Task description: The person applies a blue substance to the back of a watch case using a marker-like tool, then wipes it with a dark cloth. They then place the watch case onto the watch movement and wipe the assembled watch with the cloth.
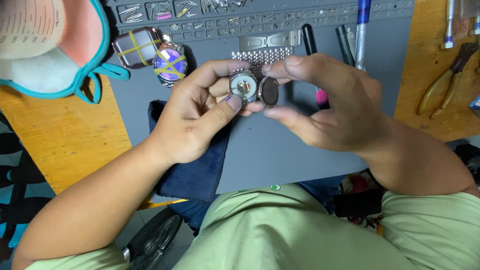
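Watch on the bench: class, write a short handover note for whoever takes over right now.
Left hand holds the open watch, its movement exposed, over the grey mat.
Right hand pinches the round case back beside the watch.
Done: case back is off.
Left: case back is not on the watch.
Nearby: two watches bound with yellow bands, a dark cloth, pliers on the wooden bench.

open: grey mat (280,150) lower centre, bare below the hands | blocked: dark cloth (195,170) lower left; banded watches (152,57) upper left; pens and brush (330,50) upper right; pliers (445,82) far right
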